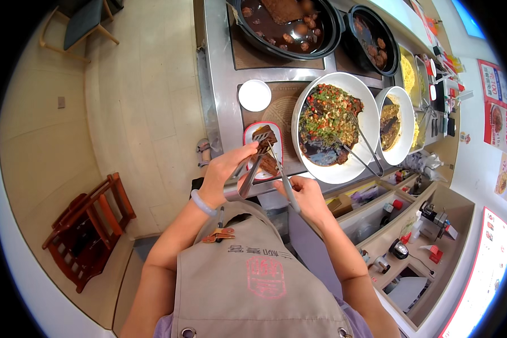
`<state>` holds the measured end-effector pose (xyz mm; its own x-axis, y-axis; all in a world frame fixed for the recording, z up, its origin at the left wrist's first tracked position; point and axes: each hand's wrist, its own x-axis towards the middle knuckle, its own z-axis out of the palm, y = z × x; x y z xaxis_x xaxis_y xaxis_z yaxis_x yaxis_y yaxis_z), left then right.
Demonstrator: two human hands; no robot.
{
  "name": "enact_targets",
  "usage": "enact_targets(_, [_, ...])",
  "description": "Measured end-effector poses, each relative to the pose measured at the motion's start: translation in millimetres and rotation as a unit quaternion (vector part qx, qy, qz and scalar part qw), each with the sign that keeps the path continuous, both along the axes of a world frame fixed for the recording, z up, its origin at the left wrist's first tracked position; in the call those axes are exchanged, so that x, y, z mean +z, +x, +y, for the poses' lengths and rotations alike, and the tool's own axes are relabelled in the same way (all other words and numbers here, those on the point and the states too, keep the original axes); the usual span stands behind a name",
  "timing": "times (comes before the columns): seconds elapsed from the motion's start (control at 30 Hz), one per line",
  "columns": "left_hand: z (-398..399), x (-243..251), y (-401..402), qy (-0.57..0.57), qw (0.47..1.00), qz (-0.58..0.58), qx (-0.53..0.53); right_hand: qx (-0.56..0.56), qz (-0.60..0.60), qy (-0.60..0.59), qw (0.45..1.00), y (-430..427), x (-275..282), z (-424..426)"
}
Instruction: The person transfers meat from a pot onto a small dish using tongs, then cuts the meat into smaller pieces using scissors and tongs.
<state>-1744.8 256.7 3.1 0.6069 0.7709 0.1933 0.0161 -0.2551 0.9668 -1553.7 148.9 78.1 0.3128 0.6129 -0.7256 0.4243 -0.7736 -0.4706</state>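
Note:
My left hand (219,171) grips slotted metal tongs (250,175), whose head presses on a dark brown piece of braised food (265,132). In my right hand (306,194) is a grey-handled cutting tool (288,186). Its narrow blade reaches the food; whether it is a knife or scissors I cannot tell. Below both tools sits a white plate with a red rim (281,148), with another brown piece (267,164) on it, partly hidden by the tools. Just right of the plate stands a large white bowl (365,171) of dark food under chopped chilli and herbs.
Metal tongs (359,156) rest in the large bowl. A white dish (254,95) lies beyond the plate. Two black pots (287,53) of braised food stand at the back. A smaller white bowl (407,126) is farther right. A sandaled foot (203,152) shows left of the counter (219,105).

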Motion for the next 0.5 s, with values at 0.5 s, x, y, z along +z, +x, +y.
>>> enact_targets(0.5, [0.6, -10.4, 7.8, -0.009, 1.000, -0.026, 0.011, 0.003, 0.001, 0.005, 1.000, 1.4, 24.7, -8.1])
